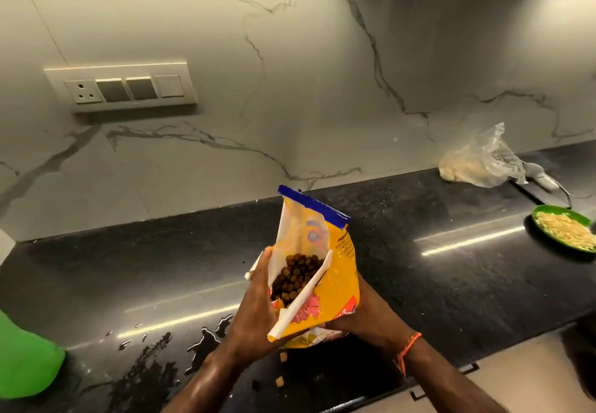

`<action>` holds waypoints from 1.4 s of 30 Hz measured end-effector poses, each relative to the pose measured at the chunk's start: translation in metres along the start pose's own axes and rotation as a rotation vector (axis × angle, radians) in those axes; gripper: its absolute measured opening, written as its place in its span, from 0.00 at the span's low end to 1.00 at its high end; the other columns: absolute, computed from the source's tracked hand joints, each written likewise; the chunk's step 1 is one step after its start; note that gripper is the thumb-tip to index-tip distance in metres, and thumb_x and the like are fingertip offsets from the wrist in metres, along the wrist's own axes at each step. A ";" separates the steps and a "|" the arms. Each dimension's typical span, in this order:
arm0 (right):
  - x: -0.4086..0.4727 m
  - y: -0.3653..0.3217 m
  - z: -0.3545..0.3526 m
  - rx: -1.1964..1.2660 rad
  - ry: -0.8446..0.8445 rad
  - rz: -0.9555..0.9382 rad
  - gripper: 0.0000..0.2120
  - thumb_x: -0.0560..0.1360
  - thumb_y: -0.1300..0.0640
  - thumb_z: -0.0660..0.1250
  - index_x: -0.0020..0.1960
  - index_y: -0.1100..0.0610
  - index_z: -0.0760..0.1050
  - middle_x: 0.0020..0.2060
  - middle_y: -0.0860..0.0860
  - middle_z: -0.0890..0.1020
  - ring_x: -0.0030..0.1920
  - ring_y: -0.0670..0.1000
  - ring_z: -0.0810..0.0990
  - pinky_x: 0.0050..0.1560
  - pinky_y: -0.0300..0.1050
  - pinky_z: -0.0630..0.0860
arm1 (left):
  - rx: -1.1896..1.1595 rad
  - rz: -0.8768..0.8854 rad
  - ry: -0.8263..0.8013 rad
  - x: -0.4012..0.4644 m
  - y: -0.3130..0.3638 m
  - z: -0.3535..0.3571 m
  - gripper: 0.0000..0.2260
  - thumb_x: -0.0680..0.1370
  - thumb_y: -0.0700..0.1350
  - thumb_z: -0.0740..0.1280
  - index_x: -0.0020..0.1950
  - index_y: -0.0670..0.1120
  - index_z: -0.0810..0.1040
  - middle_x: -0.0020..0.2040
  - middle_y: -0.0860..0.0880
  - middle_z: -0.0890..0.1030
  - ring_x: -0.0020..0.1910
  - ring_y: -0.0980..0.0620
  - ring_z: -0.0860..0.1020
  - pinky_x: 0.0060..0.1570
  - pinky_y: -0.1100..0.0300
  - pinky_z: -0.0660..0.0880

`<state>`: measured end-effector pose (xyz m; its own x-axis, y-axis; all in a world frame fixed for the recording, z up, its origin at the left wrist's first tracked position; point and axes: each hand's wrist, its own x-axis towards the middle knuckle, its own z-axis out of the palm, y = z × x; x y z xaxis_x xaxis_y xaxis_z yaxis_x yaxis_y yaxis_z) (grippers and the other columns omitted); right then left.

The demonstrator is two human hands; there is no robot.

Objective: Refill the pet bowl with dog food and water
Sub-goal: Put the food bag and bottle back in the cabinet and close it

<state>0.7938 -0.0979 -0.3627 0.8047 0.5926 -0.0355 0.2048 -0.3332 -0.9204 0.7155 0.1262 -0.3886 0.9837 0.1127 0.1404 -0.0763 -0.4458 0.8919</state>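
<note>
A yellow dog food bag (342, 283) with a blue top strip is held upright above the black counter (419, 283), its torn side open toward me and brown kibble (295, 278) showing inside. My left hand (254, 309) grips the bag's open left edge. My right hand (364, 319) holds the bag from below on its right side. Two loose kibble pieces (283, 357) lie on the counter under the bag. A green object (25, 357) sits at the counter's left edge, partly cut off; I cannot tell if it is the pet bowl.
Spilled water (154, 361) is pooled on the counter left of my arms. A green plate with pale food (564, 230) stands at the right. A clear plastic bag (477, 162) lies against the marble wall. A switch panel (122, 88) is mounted on the wall.
</note>
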 end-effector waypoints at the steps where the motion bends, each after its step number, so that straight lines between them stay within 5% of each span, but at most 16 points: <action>1: 0.002 -0.009 0.000 0.006 0.008 -0.015 0.50 0.55 0.26 0.78 0.71 0.38 0.61 0.68 0.32 0.68 0.65 0.25 0.70 0.60 0.22 0.67 | -0.009 0.026 0.014 -0.001 0.009 -0.007 0.57 0.65 0.66 0.80 0.80 0.67 0.43 0.82 0.57 0.57 0.78 0.61 0.62 0.72 0.55 0.72; 4: 0.008 -0.048 -0.004 0.002 0.027 -0.069 0.51 0.53 0.23 0.76 0.70 0.36 0.62 0.66 0.30 0.71 0.65 0.27 0.72 0.63 0.26 0.70 | -0.033 0.087 0.048 0.001 0.044 -0.038 0.60 0.62 0.70 0.80 0.82 0.62 0.44 0.80 0.60 0.59 0.78 0.62 0.63 0.73 0.54 0.72; 8: 0.023 -0.115 -0.017 -0.053 0.023 -0.138 0.52 0.50 0.19 0.73 0.70 0.36 0.65 0.66 0.34 0.74 0.64 0.33 0.76 0.68 0.36 0.73 | -0.059 0.175 0.100 0.012 0.100 -0.086 0.61 0.58 0.73 0.79 0.81 0.63 0.47 0.79 0.54 0.64 0.76 0.52 0.69 0.70 0.40 0.74; 10: 0.030 -0.152 -0.027 -0.065 0.029 -0.200 0.54 0.54 0.24 0.77 0.75 0.41 0.66 0.68 0.40 0.77 0.66 0.41 0.78 0.71 0.50 0.74 | -0.034 0.250 0.104 0.016 0.135 -0.110 0.57 0.58 0.73 0.78 0.78 0.63 0.50 0.73 0.69 0.66 0.72 0.61 0.72 0.68 0.54 0.76; 12: 0.033 -0.190 -0.038 -0.060 0.050 -0.275 0.51 0.57 0.30 0.80 0.75 0.42 0.67 0.66 0.38 0.79 0.65 0.41 0.79 0.68 0.49 0.77 | 0.023 0.346 0.119 0.020 0.169 -0.134 0.53 0.61 0.65 0.80 0.77 0.60 0.52 0.64 0.83 0.65 0.66 0.74 0.71 0.61 0.73 0.73; 13: 0.032 -0.210 -0.044 -0.048 0.057 -0.305 0.47 0.60 0.35 0.82 0.73 0.41 0.67 0.64 0.35 0.80 0.63 0.39 0.80 0.66 0.44 0.78 | 0.054 0.386 0.144 0.023 0.184 -0.146 0.51 0.63 0.61 0.81 0.78 0.59 0.54 0.64 0.83 0.66 0.66 0.75 0.71 0.61 0.75 0.71; 15: 0.036 -0.249 -0.054 0.014 0.037 -0.380 0.39 0.67 0.53 0.82 0.73 0.45 0.69 0.61 0.38 0.83 0.61 0.42 0.83 0.60 0.42 0.81 | 0.064 0.416 0.186 0.033 0.213 -0.172 0.51 0.64 0.60 0.81 0.80 0.59 0.58 0.71 0.71 0.70 0.70 0.66 0.72 0.69 0.60 0.74; 17: 0.039 -0.287 -0.064 0.056 0.026 -0.427 0.33 0.69 0.61 0.78 0.72 0.53 0.72 0.57 0.45 0.86 0.57 0.47 0.86 0.52 0.40 0.82 | 0.018 0.447 0.187 0.045 0.240 -0.195 0.49 0.63 0.58 0.83 0.79 0.56 0.63 0.72 0.55 0.76 0.71 0.52 0.75 0.69 0.44 0.74; 20: 0.047 -0.342 -0.078 0.062 0.042 -0.457 0.26 0.68 0.55 0.73 0.65 0.50 0.77 0.49 0.45 0.88 0.49 0.46 0.88 0.43 0.41 0.82 | -0.034 0.481 0.158 0.062 0.286 -0.227 0.44 0.62 0.50 0.85 0.75 0.48 0.71 0.66 0.49 0.82 0.65 0.48 0.81 0.63 0.44 0.79; 26: 0.067 -0.425 -0.109 -0.002 0.080 -0.440 0.25 0.67 0.41 0.76 0.62 0.43 0.78 0.54 0.47 0.88 0.53 0.54 0.87 0.55 0.62 0.80 | -0.083 0.511 0.054 0.095 0.369 -0.274 0.28 0.71 0.33 0.77 0.70 0.42 0.77 0.60 0.45 0.85 0.58 0.47 0.85 0.55 0.50 0.83; 30: 0.094 -0.469 -0.133 -0.050 0.094 -0.398 0.28 0.70 0.39 0.74 0.67 0.44 0.75 0.56 0.49 0.87 0.54 0.56 0.87 0.56 0.64 0.80 | -0.097 0.489 0.043 0.131 0.403 -0.297 0.24 0.71 0.35 0.77 0.66 0.45 0.80 0.57 0.46 0.87 0.55 0.47 0.86 0.48 0.52 0.84; 33: 0.124 -0.491 -0.147 -0.064 0.126 -0.366 0.35 0.63 0.38 0.74 0.68 0.45 0.75 0.56 0.50 0.87 0.53 0.56 0.88 0.53 0.62 0.81 | -0.108 0.467 0.052 0.165 0.416 -0.312 0.22 0.73 0.36 0.77 0.66 0.47 0.80 0.57 0.47 0.87 0.54 0.46 0.87 0.48 0.49 0.84; 38: 0.200 -0.495 -0.168 -0.028 0.179 -0.280 0.25 0.68 0.38 0.74 0.62 0.46 0.79 0.53 0.51 0.88 0.54 0.57 0.86 0.56 0.62 0.79 | -0.156 0.432 0.089 0.243 0.408 -0.325 0.20 0.72 0.34 0.77 0.61 0.47 0.82 0.55 0.45 0.88 0.53 0.45 0.87 0.47 0.49 0.85; 42: 0.265 -0.481 -0.183 -0.001 0.143 -0.238 0.29 0.66 0.37 0.77 0.64 0.46 0.80 0.55 0.52 0.87 0.55 0.59 0.86 0.58 0.68 0.78 | -0.179 0.384 0.078 0.309 0.386 -0.327 0.18 0.72 0.33 0.77 0.58 0.47 0.83 0.52 0.45 0.88 0.51 0.45 0.87 0.42 0.51 0.84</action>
<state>1.0104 0.0846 0.1420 0.8046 0.5445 0.2369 0.3979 -0.1982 -0.8958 0.9368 0.2796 0.1393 0.8635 0.0388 0.5029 -0.4683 -0.3086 0.8279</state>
